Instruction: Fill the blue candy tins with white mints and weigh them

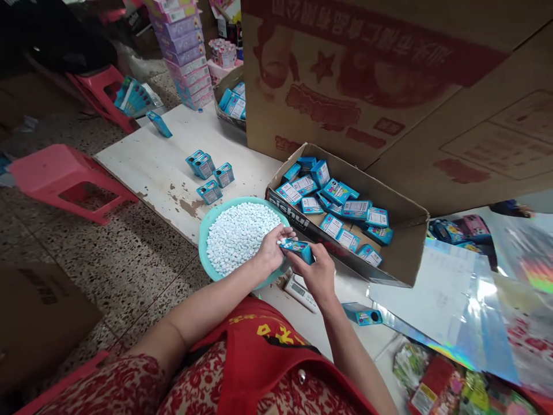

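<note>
Small blue printed cardboard carton (299,249), just right of the frame's centre: from where I stand, I see the person's right hand (318,272) gripping it, fingers closed around its sides. Beside it the left hand (268,252) is cupped, palm up, fingers loosely curled and not clenched, with a few small rounded white pellets (242,233) at the carton's near end. More of these fill a round turquoise plastic basin (203,245) at centre, on the worn white bench (166,173). Right of centre, a long open brown cardboard tray (404,256) holds many similar blue cartons (334,191); a white digital scale (301,293) sits below the hands.
</note>
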Demonstrator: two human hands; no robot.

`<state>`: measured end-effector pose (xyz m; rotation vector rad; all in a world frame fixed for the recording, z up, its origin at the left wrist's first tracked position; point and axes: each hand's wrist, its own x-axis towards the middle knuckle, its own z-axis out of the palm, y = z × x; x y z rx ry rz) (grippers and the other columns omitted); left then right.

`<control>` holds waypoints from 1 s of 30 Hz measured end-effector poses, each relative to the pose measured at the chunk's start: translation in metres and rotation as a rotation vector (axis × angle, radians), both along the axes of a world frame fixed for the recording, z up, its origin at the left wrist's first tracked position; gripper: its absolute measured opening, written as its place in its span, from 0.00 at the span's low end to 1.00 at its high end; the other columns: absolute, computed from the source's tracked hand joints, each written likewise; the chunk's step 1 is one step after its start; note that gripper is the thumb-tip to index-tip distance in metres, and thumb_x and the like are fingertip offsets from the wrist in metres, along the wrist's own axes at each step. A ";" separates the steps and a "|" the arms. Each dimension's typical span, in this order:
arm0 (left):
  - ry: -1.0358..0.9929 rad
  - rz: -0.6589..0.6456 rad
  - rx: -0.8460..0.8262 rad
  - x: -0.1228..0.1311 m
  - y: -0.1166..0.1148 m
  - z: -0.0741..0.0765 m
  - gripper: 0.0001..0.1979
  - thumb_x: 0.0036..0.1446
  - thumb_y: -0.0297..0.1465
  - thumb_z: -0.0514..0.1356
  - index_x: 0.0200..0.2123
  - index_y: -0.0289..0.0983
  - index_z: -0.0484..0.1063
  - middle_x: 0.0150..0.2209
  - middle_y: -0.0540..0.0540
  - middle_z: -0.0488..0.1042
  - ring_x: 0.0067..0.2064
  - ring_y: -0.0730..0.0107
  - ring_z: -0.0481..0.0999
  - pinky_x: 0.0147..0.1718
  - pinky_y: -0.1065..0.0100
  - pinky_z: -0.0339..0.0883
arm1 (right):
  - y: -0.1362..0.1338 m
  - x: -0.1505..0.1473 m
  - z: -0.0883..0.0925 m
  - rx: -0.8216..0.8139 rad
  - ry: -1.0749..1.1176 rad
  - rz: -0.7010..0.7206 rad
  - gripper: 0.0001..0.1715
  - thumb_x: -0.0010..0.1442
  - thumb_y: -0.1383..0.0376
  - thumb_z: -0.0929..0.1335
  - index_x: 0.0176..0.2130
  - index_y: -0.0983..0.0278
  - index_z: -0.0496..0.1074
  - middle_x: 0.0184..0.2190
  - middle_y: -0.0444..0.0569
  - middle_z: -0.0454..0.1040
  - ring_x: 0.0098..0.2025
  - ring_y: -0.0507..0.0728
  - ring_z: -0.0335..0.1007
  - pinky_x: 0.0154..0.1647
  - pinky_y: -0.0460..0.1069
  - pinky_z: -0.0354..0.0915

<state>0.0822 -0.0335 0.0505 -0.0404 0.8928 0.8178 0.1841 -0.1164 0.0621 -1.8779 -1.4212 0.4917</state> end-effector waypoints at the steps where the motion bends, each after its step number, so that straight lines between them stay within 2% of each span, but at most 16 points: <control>1: 0.015 -0.002 0.000 0.001 0.000 -0.002 0.10 0.58 0.29 0.56 0.25 0.32 0.70 0.24 0.46 0.71 0.26 0.72 0.72 0.31 0.70 0.67 | 0.000 0.001 -0.002 -0.009 0.015 -0.002 0.23 0.56 0.46 0.69 0.38 0.62 0.75 0.31 0.46 0.70 0.34 0.58 0.67 0.35 0.51 0.62; 6: 0.054 -0.016 0.064 0.001 -0.002 -0.008 0.02 0.51 0.25 0.60 0.27 0.33 0.70 0.24 0.48 0.71 0.27 0.73 0.72 0.33 0.70 0.66 | -0.004 0.003 -0.010 -0.010 0.106 -0.027 0.22 0.55 0.47 0.70 0.41 0.61 0.75 0.32 0.47 0.71 0.36 0.59 0.68 0.38 0.52 0.63; 10: 0.073 -0.053 0.144 0.002 -0.006 -0.010 0.09 0.44 0.18 0.60 0.32 0.32 0.72 0.28 0.46 0.74 0.32 0.71 0.75 0.35 0.69 0.66 | -0.004 0.004 -0.013 -0.017 0.146 -0.048 0.22 0.53 0.48 0.71 0.40 0.61 0.75 0.33 0.47 0.72 0.37 0.59 0.69 0.40 0.53 0.64; 15: 0.208 -0.032 0.239 0.000 0.002 -0.013 0.08 0.48 0.21 0.61 0.34 0.32 0.71 0.29 0.46 0.73 0.34 0.70 0.76 0.40 0.66 0.68 | -0.005 0.006 -0.019 -0.003 0.160 -0.075 0.22 0.52 0.49 0.72 0.40 0.61 0.75 0.33 0.47 0.71 0.38 0.60 0.69 0.40 0.53 0.64; 19: 0.326 -0.016 0.234 -0.021 0.026 -0.011 0.07 0.52 0.27 0.63 0.35 0.35 0.69 0.26 0.51 0.69 0.25 0.79 0.69 0.31 0.72 0.67 | -0.011 0.009 -0.019 0.070 0.250 -0.109 0.21 0.52 0.50 0.73 0.40 0.61 0.75 0.34 0.46 0.72 0.37 0.58 0.68 0.40 0.52 0.64; 21: 0.356 -0.069 0.248 -0.032 0.033 -0.007 0.07 0.53 0.31 0.63 0.32 0.35 0.68 0.22 0.53 0.64 0.20 0.82 0.62 0.22 0.76 0.59 | -0.014 0.011 -0.020 0.102 0.302 -0.136 0.21 0.52 0.50 0.73 0.40 0.62 0.74 0.35 0.47 0.72 0.38 0.58 0.69 0.40 0.52 0.64; 23: 0.373 -0.150 0.277 -0.038 0.034 -0.003 0.10 0.53 0.35 0.64 0.29 0.34 0.68 0.19 0.54 0.60 0.17 0.83 0.55 0.17 0.78 0.47 | -0.015 0.011 -0.021 0.117 0.325 -0.159 0.21 0.52 0.51 0.73 0.40 0.62 0.74 0.35 0.47 0.72 0.38 0.58 0.69 0.41 0.52 0.65; 25: 0.417 -0.285 0.398 -0.037 0.027 0.002 0.12 0.52 0.38 0.63 0.27 0.34 0.69 0.17 0.55 0.57 0.17 0.82 0.49 0.16 0.76 0.40 | -0.015 0.009 -0.022 0.124 0.320 -0.171 0.20 0.52 0.52 0.73 0.40 0.61 0.74 0.35 0.47 0.72 0.38 0.58 0.69 0.41 0.52 0.65; 27: 0.523 -0.427 0.646 -0.031 0.018 0.006 0.13 0.53 0.40 0.61 0.25 0.36 0.70 0.17 0.54 0.58 0.18 0.80 0.52 0.19 0.74 0.46 | -0.013 0.006 -0.022 0.126 0.315 -0.168 0.19 0.52 0.53 0.73 0.40 0.61 0.74 0.36 0.47 0.72 0.39 0.58 0.69 0.42 0.53 0.65; 30: 0.764 -0.603 0.992 -0.021 0.007 0.011 0.13 0.55 0.40 0.58 0.24 0.38 0.71 0.22 0.51 0.67 0.26 0.72 0.64 0.28 0.71 0.57 | -0.010 0.001 -0.021 0.123 0.325 -0.147 0.18 0.53 0.53 0.73 0.41 0.60 0.74 0.36 0.47 0.72 0.39 0.59 0.69 0.41 0.53 0.66</control>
